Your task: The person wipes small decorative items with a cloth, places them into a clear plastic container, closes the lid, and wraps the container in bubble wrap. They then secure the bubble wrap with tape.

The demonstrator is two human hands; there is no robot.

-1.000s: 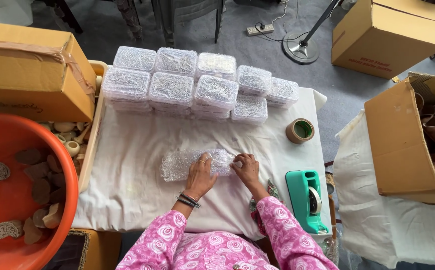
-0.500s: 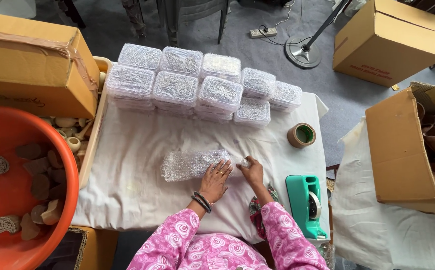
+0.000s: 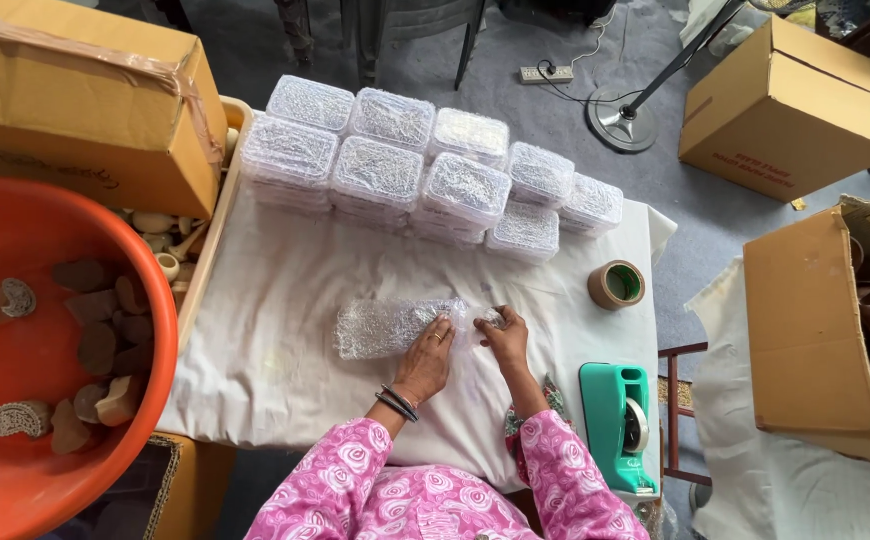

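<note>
A bundle wrapped in clear bubble wrap (image 3: 385, 328) lies on the white cloth-covered table (image 3: 275, 330). My left hand (image 3: 428, 355) rests flat on the bundle's right part, fingers spread. My right hand (image 3: 500, 335) pinches the loose right end of the wrap between fingers and thumb. Both sleeves are pink with a floral print, and the left wrist wears dark bangles.
Several bubble-wrapped packages (image 3: 415, 170) are stacked along the table's far edge. A tape roll (image 3: 616, 284) and a green tape dispenser (image 3: 619, 420) sit at the right. An orange tub (image 3: 55, 350) with wooden pieces is at the left; cardboard boxes (image 3: 805, 330) stand around.
Both hands shifted slightly to the right along the bundle. The right hand now grips the wrap's end more tightly, and the camera view has moved a little.
</note>
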